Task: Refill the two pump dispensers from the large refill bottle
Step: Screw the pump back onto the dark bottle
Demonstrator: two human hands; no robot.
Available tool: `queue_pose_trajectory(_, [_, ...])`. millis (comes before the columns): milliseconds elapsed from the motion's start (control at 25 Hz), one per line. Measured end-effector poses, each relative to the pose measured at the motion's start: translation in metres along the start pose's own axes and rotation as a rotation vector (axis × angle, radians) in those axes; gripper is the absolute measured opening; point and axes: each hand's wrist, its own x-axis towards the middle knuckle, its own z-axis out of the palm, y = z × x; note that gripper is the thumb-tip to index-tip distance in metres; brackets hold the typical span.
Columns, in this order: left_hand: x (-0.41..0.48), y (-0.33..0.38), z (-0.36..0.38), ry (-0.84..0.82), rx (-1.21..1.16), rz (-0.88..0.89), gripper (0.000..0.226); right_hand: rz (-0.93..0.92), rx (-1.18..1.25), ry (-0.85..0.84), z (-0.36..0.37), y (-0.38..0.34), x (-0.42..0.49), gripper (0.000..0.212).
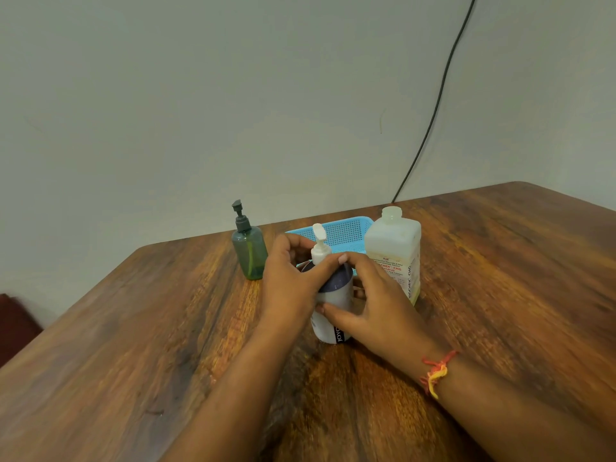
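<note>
A white pump dispenser [336, 295] with a dark band and a white pump head stands upright at the table's middle. My left hand [290, 281] wraps its neck and collar from the left. My right hand [373, 305] grips its body from the right, thumb across the front. To the left stands a translucent green pump dispenser [250, 251] with a grey pump, untouched. The large translucent refill bottle [395, 251] with a printed label stands just right of my hands; its neck shows bare threads and no cap.
A light blue mesh basket [346, 231] sits behind the bottles near the wall. The wooden table [166, 328] has its far edge against the wall and a rounded left corner. A black cable [433, 111] hangs down the wall. A dark red object [13, 325] lies past the left edge.
</note>
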Motion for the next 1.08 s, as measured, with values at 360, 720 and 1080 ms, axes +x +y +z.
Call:
queue_pose_trajectory(360, [-0.002, 0.004, -0.018, -0.256, -0.066, -0.053, 0.036, 0.018, -0.015, -0.019, 0.0, 0.002, 0.001, 0.068])
queue_pose_trajectory(720, [-0.002, -0.005, -0.01, -0.207, -0.218, -0.114, 0.037, 0.012, 0.025, 0.006, 0.001, 0.002, 0.001, 0.068])
queue_pose_trajectory(1080, [-0.003, -0.007, -0.007, -0.121, -0.199, -0.111, 0.048, 0.03, 0.048, -0.004, 0.001, 0.003, 0.001, 0.067])
